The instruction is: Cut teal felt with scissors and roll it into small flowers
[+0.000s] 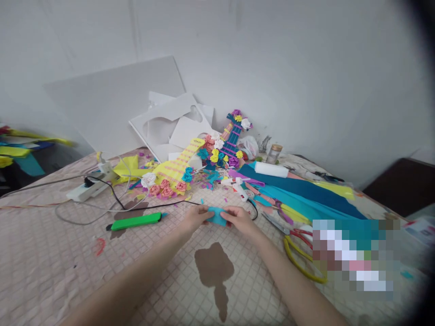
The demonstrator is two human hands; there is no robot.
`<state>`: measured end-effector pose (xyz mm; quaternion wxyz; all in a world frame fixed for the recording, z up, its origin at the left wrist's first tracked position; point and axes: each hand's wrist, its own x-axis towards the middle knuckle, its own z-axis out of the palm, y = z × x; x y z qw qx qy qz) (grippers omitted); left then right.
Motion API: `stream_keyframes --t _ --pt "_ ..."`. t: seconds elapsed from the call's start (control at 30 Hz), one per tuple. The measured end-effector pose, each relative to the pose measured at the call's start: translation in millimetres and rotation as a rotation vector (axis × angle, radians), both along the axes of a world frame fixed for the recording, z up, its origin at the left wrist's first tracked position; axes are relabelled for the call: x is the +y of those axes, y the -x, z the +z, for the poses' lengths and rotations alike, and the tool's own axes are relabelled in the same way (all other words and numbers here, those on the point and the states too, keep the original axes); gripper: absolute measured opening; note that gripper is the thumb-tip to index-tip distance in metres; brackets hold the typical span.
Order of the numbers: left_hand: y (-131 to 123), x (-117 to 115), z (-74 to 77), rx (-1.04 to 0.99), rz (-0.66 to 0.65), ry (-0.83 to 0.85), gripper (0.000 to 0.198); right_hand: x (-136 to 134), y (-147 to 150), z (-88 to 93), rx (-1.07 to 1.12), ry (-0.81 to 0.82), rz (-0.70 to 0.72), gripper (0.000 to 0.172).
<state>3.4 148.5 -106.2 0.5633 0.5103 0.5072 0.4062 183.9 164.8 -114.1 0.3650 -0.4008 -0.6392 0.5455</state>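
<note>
A small rectangle of blue crepe paper is stretched between my two hands over the middle of the table. My left hand pinches its left edge between thumb and fingers. On the other side, my right hand grips the right edge the same way. Just beyond the hands lies a white hot glue gun with a black cord. A green utility knife rests on the cloth to the left. To the right are scissors with red and yellow handles.
Behind stand a yellow paper guitar and a dark blue one, both trimmed with paper flowers. Crepe paper sheets and a white roll lie at right. A power strip trails cords at left. White boards lean on the wall.
</note>
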Motion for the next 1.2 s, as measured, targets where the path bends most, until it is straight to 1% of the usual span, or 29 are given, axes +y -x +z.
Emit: stream_keyframes --t 0.07,0.2,0.27,0.33,0.4,0.5,0.57,0.63,0.73,0.83,0.9,0.97,1.03,1.1,1.13,1.2 --pt "4 1 -4.8 -0.005 0.018 -0.015 0.022 1 1 -1.4 -0.008 0.003 -0.012 0.031" --pt "12 0 -14.0 -0.041 0.053 -0.019 0.027 0 3 -2.4 -0.007 0.005 -0.045 0.032" --pt "13 -1 -15.9 -0.081 0.08 -0.017 0.03 -1 4 -2.3 0.009 0.004 -0.072 0.03" --pt "13 -3 -15.8 -0.122 0.117 -0.024 0.031 -4 5 -2.3 0.031 -0.016 -0.065 0.026" --pt "12 -5 -14.7 -0.16 0.157 -0.03 0.033 -7 5 -2.7 0.035 -0.072 -0.006 0.027" --pt "10 -9 -12.7 -0.213 0.198 -0.025 0.033 -11 6 -2.8 -0.038 -0.196 0.075 0.033" --pt "8 -12 -11.5 -0.25 0.196 -0.017 0.033 -13 8 -1.4 -0.1 -0.294 0.061 0.032" --pt "7 -15 -10.5 -0.285 0.177 -0.009 0.032 -14 8 1.1 -0.135 -0.394 0.016 0.028" --pt "5 -16 -10.1 -0.317 0.154 0.0 0.031 -15 9 5.1 -0.114 -0.462 -0.047 0.019" --pt "5 -17 -9.5 -0.347 0.144 0.009 0.028 -16 8 6.7 -0.065 -0.416 -0.101 0.008" --pt "5 -20 -7.0 -0.402 0.135 0.001 0.025 -16 8 6.7 -0.04 -0.367 -0.122 0.01" --pt "6 -24 -3.1 -0.475 0.075 -0.035 0.028 -17 7 6.7 -0.016 -0.321 -0.132 0.012" --pt "6 -29 0.4 -0.494 -0.018 -0.103 0.031 -17 7 7.5 0.003 -0.274 -0.137 0.013" --pt "6 -32 1.3 -0.418 -0.071 -0.183 0.028 -17 7 9.4 0.015 -0.244 -0.138 0.013" --pt "6 -32 0.7 -0.356 -0.066 -0.214 0.025 -18 7 10.7 0.015 -0.24 -0.134 0.014" --pt "5 -32 -2.1 -0.232 -0.012 -0.25 0.023 -19 7 13.6 0.012 -0.246 -0.117 0.014"
